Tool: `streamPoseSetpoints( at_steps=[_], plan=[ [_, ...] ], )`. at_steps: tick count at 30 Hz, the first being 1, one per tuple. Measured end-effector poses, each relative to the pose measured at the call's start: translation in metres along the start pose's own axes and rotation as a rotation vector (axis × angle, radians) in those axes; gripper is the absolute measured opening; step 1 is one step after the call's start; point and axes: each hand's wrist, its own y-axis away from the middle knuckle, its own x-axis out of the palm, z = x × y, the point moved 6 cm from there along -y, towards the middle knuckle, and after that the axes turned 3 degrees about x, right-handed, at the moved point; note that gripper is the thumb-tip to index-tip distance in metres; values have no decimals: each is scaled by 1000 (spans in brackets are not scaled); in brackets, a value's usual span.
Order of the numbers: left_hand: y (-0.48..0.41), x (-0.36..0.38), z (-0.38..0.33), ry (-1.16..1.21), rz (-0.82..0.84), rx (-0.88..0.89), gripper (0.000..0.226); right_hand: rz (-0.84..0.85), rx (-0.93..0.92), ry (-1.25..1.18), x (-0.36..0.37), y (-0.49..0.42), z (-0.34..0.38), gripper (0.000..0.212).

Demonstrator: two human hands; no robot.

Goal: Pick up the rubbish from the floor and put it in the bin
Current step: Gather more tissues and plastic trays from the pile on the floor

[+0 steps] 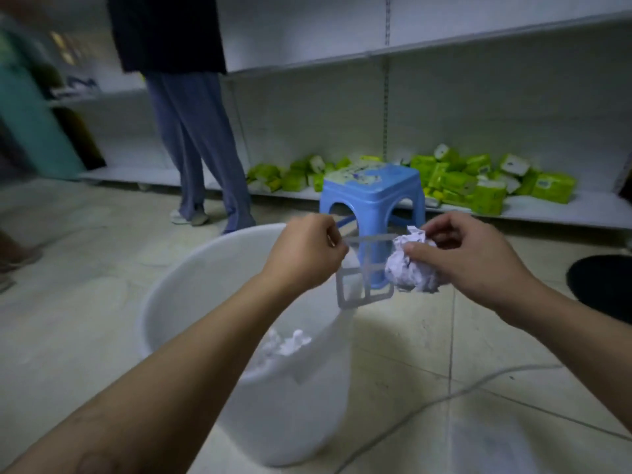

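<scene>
Left grip (307, 254) at frame centre curled round a white plastic lattice (364, 295), right grip (472, 258) pinching a crumpled paper ball (410, 271) just beside it, white bin (290, 422) below them at lower centre, paper scraps (284, 343) inside it, blue stool (369, 196) behind.

Left hand (307, 256), right hand (478, 258): curled grips.

On pale tiled floor (85, 302): white bin (178, 295), blue stool (372, 196) just behind, thin pale cable (444, 400) trailing rightward, dark round object (603, 285) at right edge, bystander's shoes (189, 217); on low white shelf (554, 215) beyond, heaped green packets (478, 186).
</scene>
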Motion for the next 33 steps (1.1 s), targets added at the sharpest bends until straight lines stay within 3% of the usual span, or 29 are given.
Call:
streamPoseSetpoints(
  at_steps=[8, 11, 13, 15, 21, 28, 33],
  plan=[
    [9, -40, 115, -105, 47, -201, 6, 70, -49, 165, 104, -8, 68, 29],
    [18, -43, 136, -80, 80, -242, 31, 216, -27, 365, 139, 2, 56, 44],
    [21, -40, 136, -85, 87, -205, 29, 238, -67, 497, 148, 10, 48, 57],
    [24, -38, 125, -114, 101, -154, 18, 223, -107, 560, 145, 11, 49, 62],
    [33, -22, 59, -5, 115, 89, 31, 187, -100, 665, 93, 7, 44, 74],
    [62, 46, -49, 26, 222, 426, 45, 266, -37, 923, 3, 35, -14, 79],
    [119, 158, -114, 29, 539, 475, 52, 311, 167, 938, -65, 91, -98, 79]
  ],
)
